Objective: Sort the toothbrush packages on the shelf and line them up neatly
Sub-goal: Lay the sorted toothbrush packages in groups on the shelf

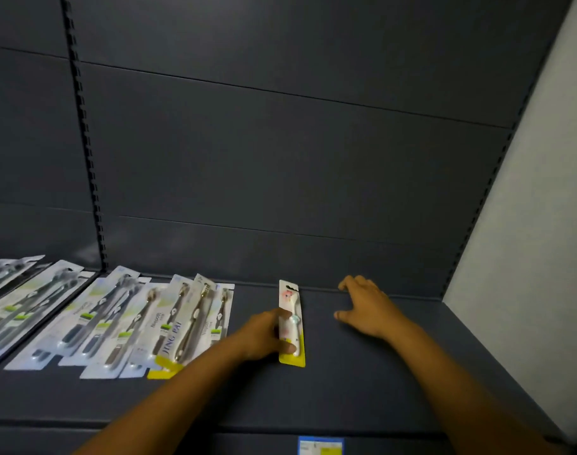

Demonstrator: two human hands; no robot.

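1. The left hand [264,333] grips a small yellow-edged toothbrush package [291,323] from its left side, thumb across the lower front, fingers curled round the edge.
2. That package lies lengthwise on the dark shelf [362,382], its hanger end towards the back panel [280,159], well apart from the other packs.
3. The right hand [366,307] rests flat on the shelf to the right of it, fingers spread and relaxed, holding nothing, fingertips near the back edge.
4. To the left, a row of overlapping toothbrush packages [122,323] lies slanted; the nearest one, a yellow-bottomed JING PAI pack [182,336], sits on top of its neighbours.
5. A slotted upright [83,133] divides the back panel.
6. A price label [320,445] sits on the shelf's front edge.
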